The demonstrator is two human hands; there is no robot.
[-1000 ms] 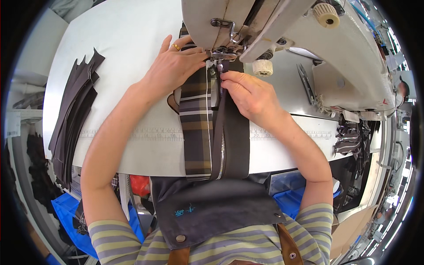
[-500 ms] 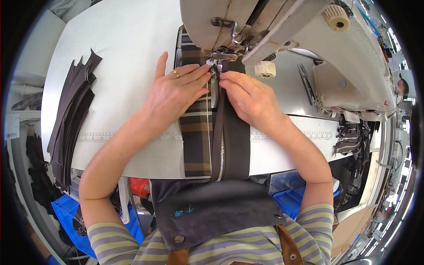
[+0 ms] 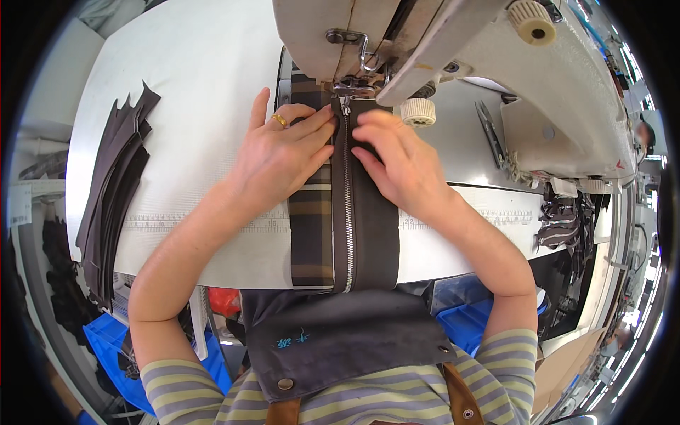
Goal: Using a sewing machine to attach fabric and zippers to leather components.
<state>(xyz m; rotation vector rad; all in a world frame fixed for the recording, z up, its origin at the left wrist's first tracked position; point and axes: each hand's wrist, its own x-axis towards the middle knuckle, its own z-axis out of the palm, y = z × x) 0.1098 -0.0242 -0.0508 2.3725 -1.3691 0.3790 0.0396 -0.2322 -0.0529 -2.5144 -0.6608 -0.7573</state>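
Observation:
A metal-toothed zipper point(image 3: 348, 219) on dark tape runs lengthwise over a strip of dark brown cloth point(image 3: 379, 241), with plaid cloth point(image 3: 310, 262) along its left. Its slider point(image 3: 346, 108) sits at the far end, just in front of the sewing machine's needle area point(image 3: 354, 86). My left hand point(image 3: 280, 152) rests flat on the plaid cloth, fingertips at the left edge of the zipper tape and thumb spread away. Over the brown cloth, right of the teeth, my right hand point(image 3: 407, 159) has its fingers bent and parted from the thumb, with nothing visible between them.
The white sewing machine head point(image 3: 467, 49) overhangs the work from the far right. Thread snips point(image 3: 490, 131) lie beside it. A stack of dark cloth pieces point(image 3: 117, 191) is at the left of the white table point(image 3: 191, 142); more dark pieces point(image 3: 559, 223) sit at the right edge.
My right hand has let go of the zipper tape by the needle and drawn slightly back. The tape now lies flat over the brown cloth, its teeth and slider showing. My left hand has barely moved.

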